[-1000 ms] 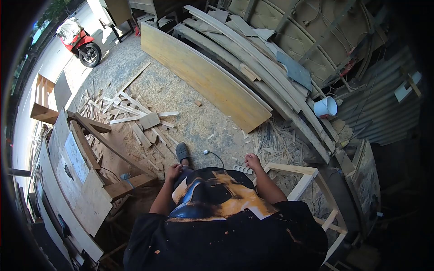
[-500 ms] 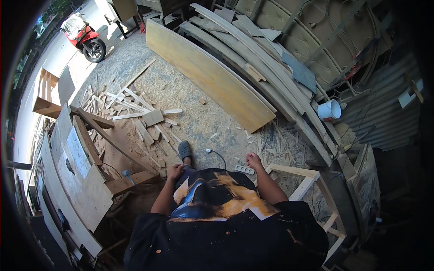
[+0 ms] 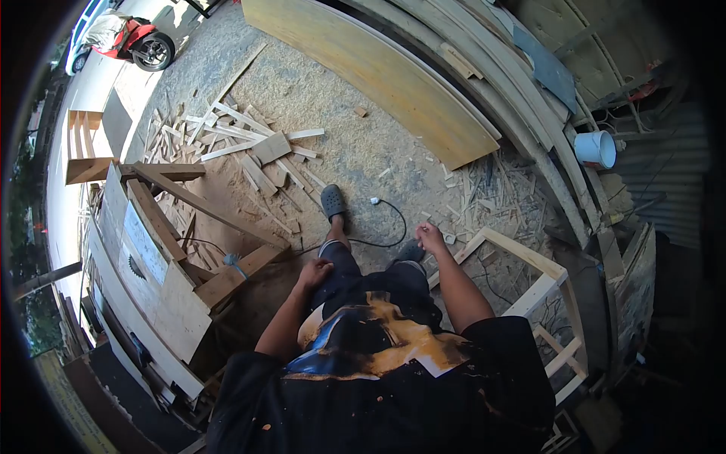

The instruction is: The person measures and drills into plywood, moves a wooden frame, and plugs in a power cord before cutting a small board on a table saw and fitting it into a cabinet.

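Note:
My left hand (image 3: 315, 272) hangs beside my left thigh, its fingers loosely curled, and nothing shows in it. In front of my right leg, my right hand (image 3: 431, 238) is closed with the fingers folded in; no object shows in it. A pale wooden frame (image 3: 533, 295) stands to the right of my right forearm, apart from the hand. On the floor ahead lies a white plug (image 3: 374, 201) on a black cable (image 3: 403, 227) that curves back towards my legs. My left foot wears a grey clog (image 3: 332, 200); my right foot is partly hidden behind the right hand.
At left stands a wooden workbench (image 3: 170, 321) with a saw blade (image 3: 136, 266) showing through its top. Offcuts (image 3: 265, 151) and sawdust litter the floor. A long yellowish board (image 3: 363, 83) leans against stacked planks at right, near a white bucket (image 3: 595, 150). A red motorcycle (image 3: 136, 41) stands outside.
The whole view has shifted, with the floor things lower and further right. My right foot has come into view. The white power strip by my right hand is now mostly out of sight.

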Demonstrator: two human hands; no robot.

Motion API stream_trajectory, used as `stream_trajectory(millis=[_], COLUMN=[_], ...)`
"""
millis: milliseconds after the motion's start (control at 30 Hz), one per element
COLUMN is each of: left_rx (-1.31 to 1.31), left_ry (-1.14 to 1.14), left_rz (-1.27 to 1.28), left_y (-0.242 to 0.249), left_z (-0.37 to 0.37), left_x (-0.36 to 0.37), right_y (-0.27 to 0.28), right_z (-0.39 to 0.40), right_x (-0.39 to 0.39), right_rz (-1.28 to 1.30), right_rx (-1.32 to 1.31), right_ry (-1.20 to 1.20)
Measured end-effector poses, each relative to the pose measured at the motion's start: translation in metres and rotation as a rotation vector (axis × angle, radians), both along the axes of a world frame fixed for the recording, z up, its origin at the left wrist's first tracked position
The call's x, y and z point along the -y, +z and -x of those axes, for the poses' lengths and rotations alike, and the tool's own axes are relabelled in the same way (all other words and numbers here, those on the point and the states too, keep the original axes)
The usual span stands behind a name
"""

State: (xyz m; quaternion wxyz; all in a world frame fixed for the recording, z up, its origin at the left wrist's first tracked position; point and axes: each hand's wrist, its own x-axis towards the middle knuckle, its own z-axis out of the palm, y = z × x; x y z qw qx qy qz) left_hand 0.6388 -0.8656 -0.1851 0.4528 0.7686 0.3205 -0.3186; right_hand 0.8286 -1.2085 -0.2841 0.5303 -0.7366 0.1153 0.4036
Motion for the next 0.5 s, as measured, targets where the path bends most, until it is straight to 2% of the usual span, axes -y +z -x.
stream_trajectory(millis=[33, 100, 167, 233, 300, 367, 400, 433, 500], left_rx=[-0.025, -0.099, -0.17, -0.26, -0.548, -0.592, -0.561, -0.529, -0.535], left_ry=[-0.203, -0.384, -0.518, -0.62, -0.75, -0.766, -0.804, -0.84, -0.85], left_rz=[-0.105, -0.073, -0.046, -0.017, -0.126, -0.14, -0.228, -0.318, -0.329], left_y=[0.02, 0.017, 0.0, -0.01, -0.014, -0.06, -0.077, -0.09, -0.109], left_z=[-0.011, -0.014, -0.017, -0.046, -0.095, -0.107, -0.118, -0.125, -0.138], left_x=[0.005, 0.009, 0.01, 0.011, 0.018, 0.007, 0.001, -0.004, -0.019], right_y=[-0.011, -0.03, -0.069, -0.104, -0.157, -0.195, -0.212, -0.231, -0.291], right_z=[0.0, 0.0, 0.004, 0.005, 0.011, -0.001, -0.01, -0.02, -0.034], right_x=[-0.007, -0.023, -0.037, -0.056, -0.078, -0.099, -0.11, -0.12, -0.14], right_rz=[0.011, 0.085, 0.078, 0.111, 0.081, 0.233, 0.253, 0.267, 0.313], right_rx=[-0.014, -0.015, 0.018, -0.056, -0.161, -0.12, -0.092, -0.063, -0.064], right_ry=[0.001, 0.027, -0.013, -0.089, -0.163, 0.001, 0.046, 0.093, 0.173])
